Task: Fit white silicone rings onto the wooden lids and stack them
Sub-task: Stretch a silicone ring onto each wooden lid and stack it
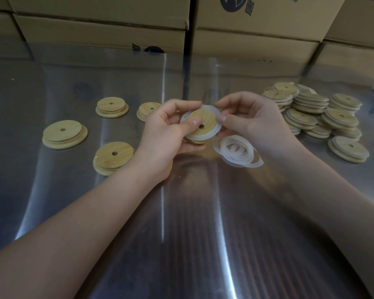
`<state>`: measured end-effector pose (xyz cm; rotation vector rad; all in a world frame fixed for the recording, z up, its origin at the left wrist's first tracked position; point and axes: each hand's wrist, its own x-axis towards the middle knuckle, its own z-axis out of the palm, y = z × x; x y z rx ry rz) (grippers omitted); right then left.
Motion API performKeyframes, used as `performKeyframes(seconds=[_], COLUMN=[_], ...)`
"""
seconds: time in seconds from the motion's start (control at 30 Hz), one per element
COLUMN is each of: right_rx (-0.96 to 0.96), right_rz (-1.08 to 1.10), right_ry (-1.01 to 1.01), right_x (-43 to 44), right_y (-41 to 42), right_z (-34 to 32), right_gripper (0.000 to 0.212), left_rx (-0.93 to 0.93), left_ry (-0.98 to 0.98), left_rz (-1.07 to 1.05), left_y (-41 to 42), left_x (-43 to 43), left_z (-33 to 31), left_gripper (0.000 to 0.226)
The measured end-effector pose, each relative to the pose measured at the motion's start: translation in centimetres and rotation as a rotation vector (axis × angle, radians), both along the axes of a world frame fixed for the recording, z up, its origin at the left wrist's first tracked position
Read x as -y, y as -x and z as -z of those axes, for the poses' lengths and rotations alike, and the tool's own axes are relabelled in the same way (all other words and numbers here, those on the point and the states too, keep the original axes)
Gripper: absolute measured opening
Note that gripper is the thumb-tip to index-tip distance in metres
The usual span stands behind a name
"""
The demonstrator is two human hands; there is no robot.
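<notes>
A round wooden lid (pixel 203 120) with a small centre hole is held above the metal table, a white silicone ring (pixel 212 135) lying around its raised step. My left hand (pixel 168 130) cradles the lid from below, thumb on its face. My right hand (pixel 251 119) pinches the ring's right edge with thumb and fingertips. Just beneath, a loose heap of white rings (pixel 238 152) lies on the table. At the right sits a pile of ringed lids (pixel 315 113). Several bare lids lie to the left, the nearest (pixel 113 156).
The steel table (pixel 181 223) is shiny and reflective. Bare lids lie at the left (pixel 64 134), the back left (pixel 111 106) and beside my left hand (pixel 147 111). Cardboard boxes (pixel 104 31) line the far edge.
</notes>
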<state>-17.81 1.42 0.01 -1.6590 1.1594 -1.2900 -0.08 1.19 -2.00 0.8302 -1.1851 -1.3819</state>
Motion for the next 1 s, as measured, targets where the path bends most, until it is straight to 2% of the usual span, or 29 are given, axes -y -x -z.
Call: performKeyframes(seconds=[0.23,0.53,0.83,0.93,1.0], right_rx=[0.027,0.059,0.013,-0.015,-0.059], right_rz=[-0.024,-0.093,-0.117,-0.106,-0.084], right_ry=[-0.045,-0.02,0.07,0.124,0.163], right_x=[-0.08,0.0,-0.31,-0.49,-0.49], right_y=[0.14,0.44,0.11,-0.03,-0.1], right_z=[-0.29,-0.29,-0.06,-0.18,-0.14], right_gripper=[0.015,0.02,0.027,0.028,0.028], left_rx=[-0.116,-0.185,-0.023,0.013,0.109], left_ry=[-0.094,-0.117,-0.049,0.044,0.158], left_rz=[0.033,0.081,0.138,0.079,0.003], left_y=[-0.03,-0.14,-0.28,-0.5,-0.54], left_x=[0.11,0.01,0.05,0.06,0.08], left_z=[-0.16,-0.18,-0.24,-0.21,-0.24], left_gripper=[0.024,0.033,0.023,0.025,0.027])
